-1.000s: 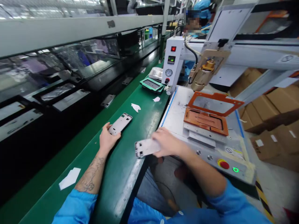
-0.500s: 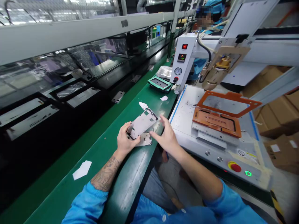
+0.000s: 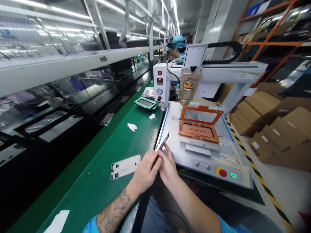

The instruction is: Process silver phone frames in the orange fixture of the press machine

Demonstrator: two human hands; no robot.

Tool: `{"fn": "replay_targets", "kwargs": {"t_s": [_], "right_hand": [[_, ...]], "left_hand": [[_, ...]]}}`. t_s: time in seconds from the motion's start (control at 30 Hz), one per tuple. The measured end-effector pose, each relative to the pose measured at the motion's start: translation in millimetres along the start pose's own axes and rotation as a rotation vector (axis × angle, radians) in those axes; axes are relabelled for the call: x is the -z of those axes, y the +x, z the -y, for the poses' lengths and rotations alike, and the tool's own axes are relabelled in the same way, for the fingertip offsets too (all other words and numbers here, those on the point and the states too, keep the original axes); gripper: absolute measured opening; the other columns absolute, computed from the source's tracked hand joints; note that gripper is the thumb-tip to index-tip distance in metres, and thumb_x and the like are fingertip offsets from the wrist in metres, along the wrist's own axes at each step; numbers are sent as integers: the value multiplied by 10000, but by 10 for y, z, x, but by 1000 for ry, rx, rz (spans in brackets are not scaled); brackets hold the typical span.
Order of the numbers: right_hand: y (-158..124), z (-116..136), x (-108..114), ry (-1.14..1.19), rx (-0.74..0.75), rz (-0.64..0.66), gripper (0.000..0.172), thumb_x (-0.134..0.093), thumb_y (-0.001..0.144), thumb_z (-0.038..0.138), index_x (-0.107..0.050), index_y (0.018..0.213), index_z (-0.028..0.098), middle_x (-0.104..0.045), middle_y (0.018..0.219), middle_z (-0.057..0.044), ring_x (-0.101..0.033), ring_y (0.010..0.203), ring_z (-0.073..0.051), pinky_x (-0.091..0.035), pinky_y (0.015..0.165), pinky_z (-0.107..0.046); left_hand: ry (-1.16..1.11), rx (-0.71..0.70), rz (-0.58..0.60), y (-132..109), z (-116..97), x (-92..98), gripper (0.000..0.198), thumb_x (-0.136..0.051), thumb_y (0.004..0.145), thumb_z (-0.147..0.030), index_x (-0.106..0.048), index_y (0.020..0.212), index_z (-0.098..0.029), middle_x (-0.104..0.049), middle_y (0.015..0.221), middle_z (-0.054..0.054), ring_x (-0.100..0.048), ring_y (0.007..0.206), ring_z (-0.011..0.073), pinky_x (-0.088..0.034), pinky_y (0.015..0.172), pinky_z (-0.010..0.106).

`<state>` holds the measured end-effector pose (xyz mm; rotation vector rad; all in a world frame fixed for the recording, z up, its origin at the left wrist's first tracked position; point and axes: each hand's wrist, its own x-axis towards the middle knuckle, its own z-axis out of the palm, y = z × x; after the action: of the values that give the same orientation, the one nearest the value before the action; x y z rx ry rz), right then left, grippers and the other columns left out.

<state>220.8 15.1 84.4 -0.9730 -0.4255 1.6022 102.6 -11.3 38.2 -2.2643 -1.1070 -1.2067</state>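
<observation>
A phone frame (image 3: 162,141), tilted up and seen nearly edge-on, is gripped between both hands over the bench's right edge. My left hand (image 3: 146,169) is closed round its lower left part, fingers curled. From the right side, my right hand (image 3: 168,165) pinches the same frame, its fingertips partly behind it. A second phone frame (image 3: 125,166), pale with small square cut-outs, lies flat on the green bench beside my left hand. The orange fixture (image 3: 199,131) stands on the machine bed to the right, its lid raised.
A dispensing machine (image 3: 187,92) with a control box and red stop button (image 3: 221,172) stands right of the bench. Green trays (image 3: 145,103) and paper scraps (image 3: 132,127) lie on the bench. A dark conveyor runs along the left. Cardboard boxes (image 3: 269,139) and a person are beyond.
The held phone frame has turned from face-up to nearly edge-on and moved right. My right hand has closed on it. The second frame now lies uncovered on the bench. The view has swung right.
</observation>
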Motion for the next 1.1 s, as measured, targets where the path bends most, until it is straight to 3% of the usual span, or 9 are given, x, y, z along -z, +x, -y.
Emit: {"fn": "replay_targets", "kwargs": {"t_s": [0.13, 0.33, 0.53, 0.63, 0.73, 0.83, 0.97, 1.03, 1.1], "right_hand": [[-8, 26, 120, 38, -66, 30, 722, -904, 632, 337, -548, 1258, 294, -730, 1123, -16, -699, 1056, -266, -562, 977, -422], [-46, 34, 274, 99, -102, 99, 671, -913, 674, 423, -580, 1239, 279, -704, 1245, -60, -674, 1150, -301, -525, 1043, -475], [-32, 23, 372, 39, -121, 102, 634, -918, 658, 443, -631, 1190, 253, -665, 1323, -82, -625, 1232, -320, -525, 1052, -521], [-45, 63, 449, -53, -104, 132, 634, -886, 693, 495, -635, 1219, 248, -647, 1350, -100, -639, 1202, -335, -540, 1030, -541], [-51, 210, 647, -261, 40, 204, 625, -846, 755, 481, -606, 1301, 293, -639, 1361, -87, -654, 1178, -324, -544, 1022, -538], [-26, 593, 935, -694, 251, 336, 600, -855, 744, 417, -643, 1290, 288, -669, 1302, -99, -651, 1187, -323, -518, 1061, -532], [93, 1529, 1221, -1431, 574, 487, 605, -858, 708, 377, -696, 1282, 276, -608, 1406, -99, -572, 1301, -344, -437, 1149, -532], [252, 2038, 1281, -1681, 695, 476, 566, -818, 736, 384, -706, 1277, 259, -607, 1407, -101, -572, 1298, -340, -443, 1144, -534], [488, 2440, 1289, -1861, 754, 380, 526, -787, 755, 396, -720, 1251, 232, -609, 1402, -115, -582, 1280, -345, -457, 1125, -553]], "left_hand": [[-53, -57, 16, -40, -147, -25, 501, -585, 864, 4, -528, 1361, 12, -555, 1410, 299, -426, 1439, 398, -506, 1119, 575], [-78, -97, 5, -40, -211, -31, 455, -497, 899, -15, -559, 1351, -22, -575, 1415, 251, -434, 1441, 361, -530, 1105, 540], [-170, -95, 60, -68, -299, -64, 514, -495, 866, -6, -508, 1379, -21, -503, 1484, 265, -390, 1467, 371, -501, 1117, 564], [-295, -154, -5, -178, -339, -84, 503, -539, 860, -79, -477, 1359, -87, -383, 1585, 234, -390, 1470, 360, -454, 1150, 566], [-414, -305, -27, -328, -364, -103, 543, -673, 826, -279, -465, 1319, -192, -328, 1632, 174, -410, 1464, 332, -365, 1212, 551], [-510, -352, 72, -399, -369, -118, 626, -725, 781, -386, -441, 1313, -214, -506, 1511, 167, -431, 1453, 309, -347, 1221, 547], [-635, -222, 104, -314, -330, -143, 613, -628, 808, -181, -394, 1374, -158, -634, 1314, 195, -460, 1432, 299, -422, 1162, 575], [-673, -166, 87, -257, -309, -162, 611, -590, 819, -122, -387, 1395, -143, -623, 1304, 207, -465, 1426, 303, -447, 1137, 591], [-699, -134, 85, -227, -303, -173, 603, -582, 833, -106, -388, 1403, -138, -614, 1300, 205, -476, 1413, 301, -457, 1127, 598]]}}
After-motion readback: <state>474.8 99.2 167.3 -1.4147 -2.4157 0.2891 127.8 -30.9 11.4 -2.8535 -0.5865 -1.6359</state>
